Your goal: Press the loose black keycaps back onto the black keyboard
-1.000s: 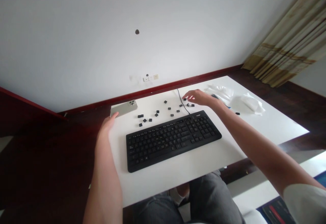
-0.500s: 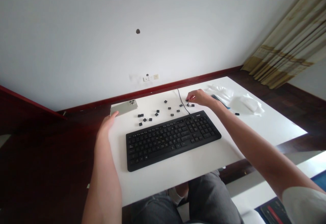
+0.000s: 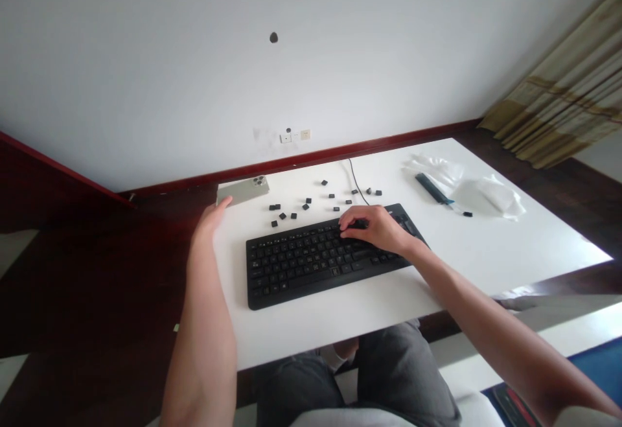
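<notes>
A black keyboard [image 3: 301, 271] lies on the white table, with some keys lacking caps. My right hand [image 3: 372, 226] is over its upper right part, thumb and fingers pinched close to the keys. A small black keycap seems to be in the pinch, though my fingers mostly hide it. My left hand [image 3: 214, 216] is at the table's left edge, thumb against the near left corner of a pale smartphone [image 3: 240, 191], which lies camera side up. Its other fingers are hidden. Several loose black keycaps [image 3: 293, 216] are scattered behind the keyboard.
To the right lie a dark teal tool or brush [image 3: 432, 188], a single keycap [image 3: 467, 214] and crumpled white plastic wrapping [image 3: 488, 197]. The keyboard's cable [image 3: 357, 181] runs to the back edge of the table [image 3: 515, 265]. A wall with sockets [image 3: 295, 136] stands behind.
My right hand has moved from the loose keycaps at the back down onto the keyboard. The keycap at its fingertips is gone from the back. My left hand stays by the smartphone.
</notes>
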A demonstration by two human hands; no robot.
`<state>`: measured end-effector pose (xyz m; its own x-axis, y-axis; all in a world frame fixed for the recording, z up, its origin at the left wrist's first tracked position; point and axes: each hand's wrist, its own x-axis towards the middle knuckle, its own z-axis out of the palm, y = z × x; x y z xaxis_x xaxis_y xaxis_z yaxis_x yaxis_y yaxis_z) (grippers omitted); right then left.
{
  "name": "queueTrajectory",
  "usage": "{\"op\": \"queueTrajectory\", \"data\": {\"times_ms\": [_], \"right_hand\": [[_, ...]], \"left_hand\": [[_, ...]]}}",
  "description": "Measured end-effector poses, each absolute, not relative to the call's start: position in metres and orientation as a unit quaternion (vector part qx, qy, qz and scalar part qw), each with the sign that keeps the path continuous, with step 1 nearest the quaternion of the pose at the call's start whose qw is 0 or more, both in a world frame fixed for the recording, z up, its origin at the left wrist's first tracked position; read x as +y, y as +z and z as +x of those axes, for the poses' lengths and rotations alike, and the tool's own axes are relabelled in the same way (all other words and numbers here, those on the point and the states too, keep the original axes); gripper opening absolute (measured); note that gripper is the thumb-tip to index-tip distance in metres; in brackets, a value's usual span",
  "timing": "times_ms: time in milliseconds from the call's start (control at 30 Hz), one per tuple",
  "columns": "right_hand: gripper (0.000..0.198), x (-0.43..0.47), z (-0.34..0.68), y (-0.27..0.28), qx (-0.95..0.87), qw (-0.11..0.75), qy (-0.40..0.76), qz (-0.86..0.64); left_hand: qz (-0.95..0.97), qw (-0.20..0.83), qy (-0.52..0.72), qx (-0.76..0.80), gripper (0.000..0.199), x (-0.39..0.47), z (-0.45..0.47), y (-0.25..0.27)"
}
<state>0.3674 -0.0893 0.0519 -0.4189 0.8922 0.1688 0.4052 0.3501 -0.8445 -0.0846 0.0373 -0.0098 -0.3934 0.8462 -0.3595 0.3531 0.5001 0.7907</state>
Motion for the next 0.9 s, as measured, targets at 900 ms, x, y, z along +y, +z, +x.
{"op": "queueTrajectory", "data": {"times_ms": [900], "right_hand": [[0.015,-0.091,0.366,0.037,-0.783,0.336,0.271,-0.448]], "left_hand": [[0.391,0.392,0.321,0.768,0.057,0.037,-0.084,-0.012]]}}
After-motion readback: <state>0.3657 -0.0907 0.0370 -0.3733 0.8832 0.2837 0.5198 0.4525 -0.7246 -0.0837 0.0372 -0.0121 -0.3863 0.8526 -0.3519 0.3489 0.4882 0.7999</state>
